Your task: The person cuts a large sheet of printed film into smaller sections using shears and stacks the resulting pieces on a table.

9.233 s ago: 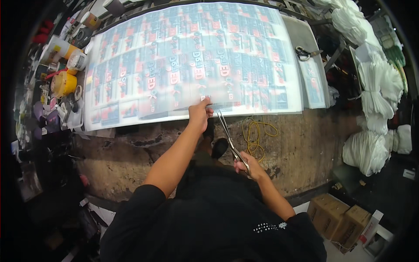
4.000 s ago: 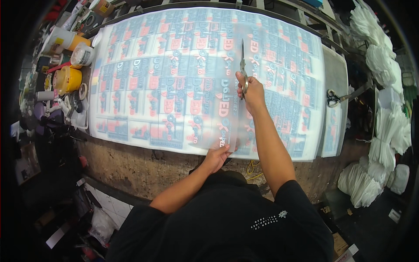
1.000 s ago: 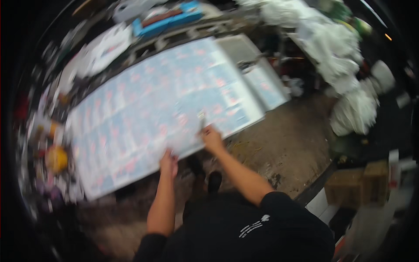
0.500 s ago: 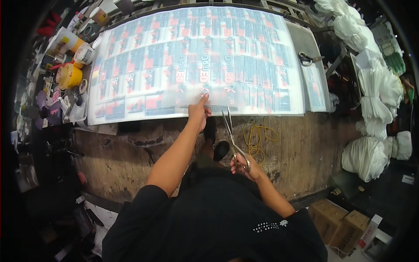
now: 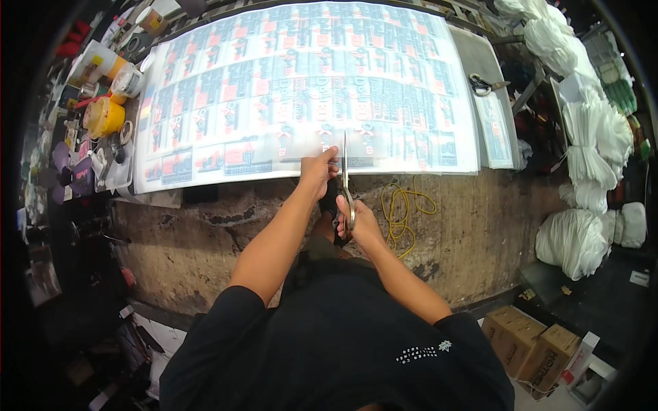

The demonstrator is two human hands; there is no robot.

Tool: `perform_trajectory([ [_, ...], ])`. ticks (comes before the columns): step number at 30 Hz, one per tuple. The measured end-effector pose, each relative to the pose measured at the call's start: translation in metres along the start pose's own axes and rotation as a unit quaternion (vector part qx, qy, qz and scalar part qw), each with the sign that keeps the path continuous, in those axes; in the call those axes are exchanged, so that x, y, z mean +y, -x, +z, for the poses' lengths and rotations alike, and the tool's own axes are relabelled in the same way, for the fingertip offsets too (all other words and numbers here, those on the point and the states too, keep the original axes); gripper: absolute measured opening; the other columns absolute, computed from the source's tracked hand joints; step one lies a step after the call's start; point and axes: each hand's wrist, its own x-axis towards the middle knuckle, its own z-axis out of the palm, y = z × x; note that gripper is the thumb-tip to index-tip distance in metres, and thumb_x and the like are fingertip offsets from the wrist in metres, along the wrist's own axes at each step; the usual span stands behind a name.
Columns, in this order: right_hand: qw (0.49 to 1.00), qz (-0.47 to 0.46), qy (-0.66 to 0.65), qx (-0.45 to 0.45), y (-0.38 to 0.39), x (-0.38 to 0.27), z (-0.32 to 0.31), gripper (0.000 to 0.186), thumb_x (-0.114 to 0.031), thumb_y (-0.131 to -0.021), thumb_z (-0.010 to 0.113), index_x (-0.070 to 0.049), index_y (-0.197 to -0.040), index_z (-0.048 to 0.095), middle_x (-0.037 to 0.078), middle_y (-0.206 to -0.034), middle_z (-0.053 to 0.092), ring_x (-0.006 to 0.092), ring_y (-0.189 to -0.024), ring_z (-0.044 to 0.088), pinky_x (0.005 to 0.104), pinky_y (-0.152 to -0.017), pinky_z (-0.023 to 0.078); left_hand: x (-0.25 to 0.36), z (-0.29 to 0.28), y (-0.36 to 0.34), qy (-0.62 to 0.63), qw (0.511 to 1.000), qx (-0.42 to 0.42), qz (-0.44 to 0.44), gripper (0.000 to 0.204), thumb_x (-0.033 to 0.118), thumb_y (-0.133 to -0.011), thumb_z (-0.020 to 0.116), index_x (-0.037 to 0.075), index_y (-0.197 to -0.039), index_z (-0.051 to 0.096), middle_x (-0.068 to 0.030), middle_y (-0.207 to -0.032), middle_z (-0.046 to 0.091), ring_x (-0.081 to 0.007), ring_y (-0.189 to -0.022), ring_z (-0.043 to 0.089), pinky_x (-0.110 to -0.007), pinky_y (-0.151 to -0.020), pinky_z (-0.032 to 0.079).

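My left hand (image 5: 319,170) pinches the near edge of a translucent printed sheet (image 5: 301,147), thumb on top. This sheet lies over a wide layer of white sheets (image 5: 226,164) printed in pale blue and red, spread across a table. In my right hand (image 5: 358,220) is a pair of metal scissors (image 5: 345,179), its fingers through the handles. The blades point away from me, look closed or nearly so, and overlap the sheet's near edge just right of my left hand. Whether they are cutting into it I cannot tell.
A second pair of scissors (image 5: 487,85) with dark handles lies on the table's right end. Tubs, among them a yellow one (image 5: 104,117), crowd the left side. Bundles of white material (image 5: 572,245) are stacked at right. Yellow cord (image 5: 404,211) lies on the wooden floor; cardboard boxes (image 5: 515,337) stand behind right.
My right hand has moved forward and left, bringing the scissors from beside the sheet's edge onto it. Their blades have come together. My left hand keeps its hold, shifted slightly right.
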Motion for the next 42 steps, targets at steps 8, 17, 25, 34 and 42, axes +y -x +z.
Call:
perform_trajectory([
  [8, 0.999, -0.034, 0.033, 0.024, 0.001, 0.004, 0.009, 0.040, -0.041, -0.083, 0.064, -0.005, -0.081, 0.047, 0.000, -0.064, 0.050, 0.0081, -0.051, 0.049, 0.0220, -0.046, 0.042, -0.001, 0.012, 0.000, 0.028, 0.999, 0.008, 0.019, 0.021, 0.014, -0.082, 0.063, -0.004, -0.091, 0.056, -0.0100, -0.078, 0.057, -0.0162, -0.060, 0.058, -0.027, -0.052, 0.048],
  [17, 0.999, -0.026, 0.009, 0.021, -0.007, -0.009, 0.019, 0.041, -0.042, -0.083, 0.065, -0.005, -0.082, 0.047, 0.001, -0.064, 0.049, 0.0077, -0.051, 0.049, 0.0209, -0.047, 0.042, -0.014, 0.000, -0.018, 0.164, 0.983, -0.077, 0.037, 0.024, 0.006, -0.086, 0.052, -0.010, -0.104, 0.048, -0.0159, -0.100, 0.057, -0.0233, -0.088, 0.060, -0.035, -0.072, 0.054],
  [25, 0.999, -0.036, 0.000, 0.029, -0.036, -0.016, 0.015, 0.039, -0.040, -0.082, 0.066, -0.007, -0.077, 0.046, 0.000, -0.062, 0.049, 0.0079, -0.051, 0.051, 0.0211, -0.047, 0.044, -0.009, -0.006, -0.013, 0.162, 0.981, -0.104, -0.033, 0.030, 0.011, -0.088, 0.050, -0.012, -0.107, 0.048, -0.0198, -0.102, 0.060, -0.0259, -0.095, 0.059, -0.038, -0.084, 0.046],
  [34, 0.997, -0.051, 0.031, 0.043, -0.047, -0.020, 0.022, 0.036, -0.037, -0.083, 0.066, -0.005, -0.083, 0.049, 0.000, -0.064, 0.052, 0.0067, -0.052, 0.050, 0.0199, -0.047, 0.043, -0.008, -0.017, -0.018, 0.157, 0.973, -0.154, -0.062, 0.039, 0.009, -0.088, 0.047, -0.008, -0.122, 0.039, -0.0172, -0.121, 0.051, -0.0278, -0.112, 0.051, -0.038, -0.096, 0.042],
  [42, 0.997, -0.044, 0.052, 0.038, -0.058, -0.029, 0.015, 0.034, -0.034, -0.083, 0.067, -0.005, -0.081, 0.049, 0.000, -0.062, 0.052, 0.0070, -0.051, 0.050, 0.0205, -0.046, 0.042, -0.003, -0.012, -0.013, 0.121, 0.979, -0.160, -0.040, 0.040, 0.012, -0.089, 0.047, -0.005, -0.124, 0.038, -0.0168, -0.122, 0.050, -0.0263, -0.111, 0.050, -0.038, -0.093, 0.043],
])
